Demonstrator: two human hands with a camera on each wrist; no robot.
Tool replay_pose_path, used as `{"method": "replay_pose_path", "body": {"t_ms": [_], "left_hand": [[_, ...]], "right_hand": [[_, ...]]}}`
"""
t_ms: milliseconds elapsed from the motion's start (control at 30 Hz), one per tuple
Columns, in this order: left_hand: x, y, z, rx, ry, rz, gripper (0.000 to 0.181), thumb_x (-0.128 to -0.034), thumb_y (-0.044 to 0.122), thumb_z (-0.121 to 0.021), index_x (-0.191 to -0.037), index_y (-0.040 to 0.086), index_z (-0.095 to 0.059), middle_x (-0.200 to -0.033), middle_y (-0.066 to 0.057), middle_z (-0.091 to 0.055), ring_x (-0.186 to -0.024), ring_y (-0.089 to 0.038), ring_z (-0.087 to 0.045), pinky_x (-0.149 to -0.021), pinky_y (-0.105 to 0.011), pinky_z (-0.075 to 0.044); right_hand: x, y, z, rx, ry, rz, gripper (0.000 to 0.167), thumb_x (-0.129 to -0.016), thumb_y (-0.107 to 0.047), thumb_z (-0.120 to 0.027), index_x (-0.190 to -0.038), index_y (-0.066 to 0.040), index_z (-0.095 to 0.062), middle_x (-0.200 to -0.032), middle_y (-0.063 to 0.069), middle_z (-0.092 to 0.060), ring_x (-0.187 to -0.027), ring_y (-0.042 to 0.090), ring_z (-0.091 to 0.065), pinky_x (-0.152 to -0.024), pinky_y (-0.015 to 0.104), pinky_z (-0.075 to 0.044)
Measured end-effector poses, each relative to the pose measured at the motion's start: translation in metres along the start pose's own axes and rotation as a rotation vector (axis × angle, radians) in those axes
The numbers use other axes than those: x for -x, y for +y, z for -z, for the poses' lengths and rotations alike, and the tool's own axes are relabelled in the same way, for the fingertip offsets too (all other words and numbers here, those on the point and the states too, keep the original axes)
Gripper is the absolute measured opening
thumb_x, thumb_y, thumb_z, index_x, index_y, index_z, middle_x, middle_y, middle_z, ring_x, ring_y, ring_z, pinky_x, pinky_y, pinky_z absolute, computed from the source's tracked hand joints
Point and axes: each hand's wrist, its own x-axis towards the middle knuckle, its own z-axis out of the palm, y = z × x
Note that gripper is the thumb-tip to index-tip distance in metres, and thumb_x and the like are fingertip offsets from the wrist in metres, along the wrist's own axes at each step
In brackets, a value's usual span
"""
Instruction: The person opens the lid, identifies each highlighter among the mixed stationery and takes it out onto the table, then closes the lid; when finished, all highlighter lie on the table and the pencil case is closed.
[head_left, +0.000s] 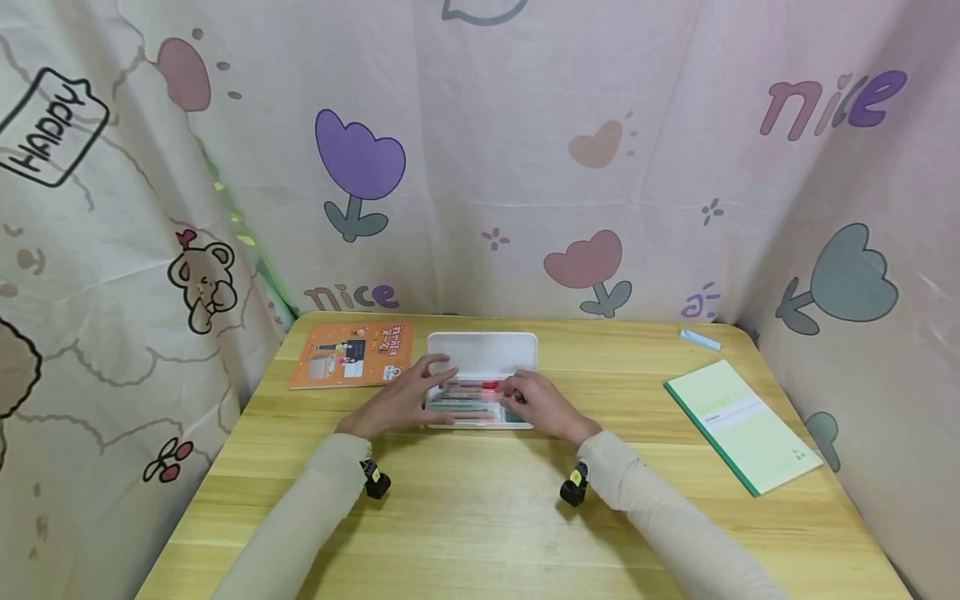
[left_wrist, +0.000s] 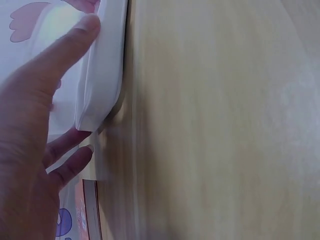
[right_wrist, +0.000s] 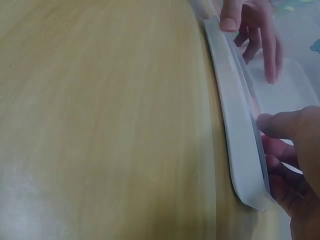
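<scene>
A white pencil case [head_left: 482, 354] lies with its lid raised at the back, several slim pens or pencils [head_left: 465, 407] in its tray. My left hand [head_left: 405, 398] is at the case's left end, thumb touching the front rim [left_wrist: 107, 75] and fingers spread fairly straight over the tray. At the right end is my right hand [head_left: 546, 406], its fingers bent down into the tray and its thumb [right_wrist: 280, 124] near the front rim. A red piece [head_left: 490, 385] shows by those fingertips; whether they pinch anything is hidden.
An orange book [head_left: 352, 354] lies left of the case. To the right is a pale green notebook [head_left: 742, 425], with a small light-blue strip [head_left: 700, 339] behind it. Printed curtains [head_left: 480, 167] border the wooden table [head_left: 480, 517] at the back and sides.
</scene>
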Motion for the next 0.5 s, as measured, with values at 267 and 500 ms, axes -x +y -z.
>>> {"method": "replay_pose_path", "body": {"t_ms": [267, 500], "left_hand": [[0.0, 0.0, 0.001, -0.027, -0.03, 0.017, 0.094, -0.0914, 0.068, -0.079, -0.166, 0.02, -0.048, -0.184, -0.003, -0.018, -0.163, -0.041, -0.035, -0.124, -0.066, -0.043], [0.002, 0.005, 0.003, -0.007, -0.045, 0.031, 0.095, -0.0899, 0.067, -0.081, -0.164, 0.016, -0.05, -0.185, -0.001, -0.016, -0.166, -0.04, -0.029, -0.126, -0.068, -0.038]], "right_hand": [[-0.006, -0.006, -0.002, 0.006, -0.005, -0.075, 0.013, -0.107, -0.022, -0.073, -0.113, -0.013, -0.079, -0.101, -0.002, -0.071, -0.089, 0.01, -0.061, -0.082, 0.032, -0.057], [-0.009, -0.012, -0.001, 0.014, -0.008, -0.087, 0.006, -0.106, -0.016, -0.074, -0.108, -0.01, -0.075, -0.102, 0.001, -0.07, -0.091, 0.015, -0.061, -0.085, 0.037, -0.058]]}}
